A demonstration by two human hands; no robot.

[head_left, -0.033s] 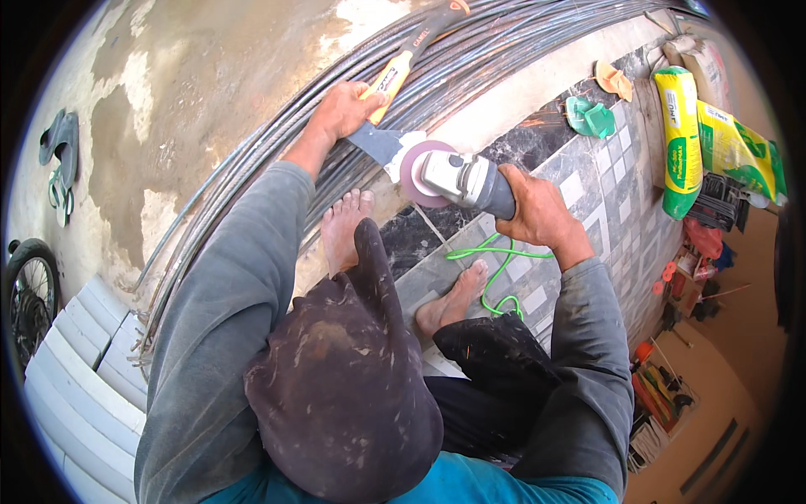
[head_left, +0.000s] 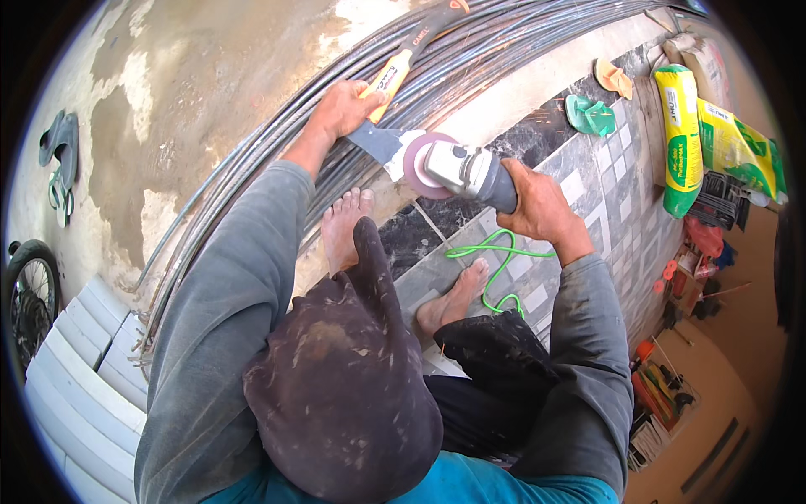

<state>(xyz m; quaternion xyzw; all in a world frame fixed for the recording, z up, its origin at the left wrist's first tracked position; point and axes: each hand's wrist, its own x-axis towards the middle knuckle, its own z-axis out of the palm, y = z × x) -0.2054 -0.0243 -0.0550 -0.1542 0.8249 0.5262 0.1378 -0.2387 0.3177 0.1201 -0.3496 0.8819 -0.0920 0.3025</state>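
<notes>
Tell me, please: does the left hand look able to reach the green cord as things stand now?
Probably not: the left hand is closed around the yellow-handled scraper, and in this view the angle grinder, held in the right hand, lies between that hand and the green cord.

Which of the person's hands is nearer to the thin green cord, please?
The right hand is close above the cord in the picture; the left hand is farther off, toward the upper left.
</notes>
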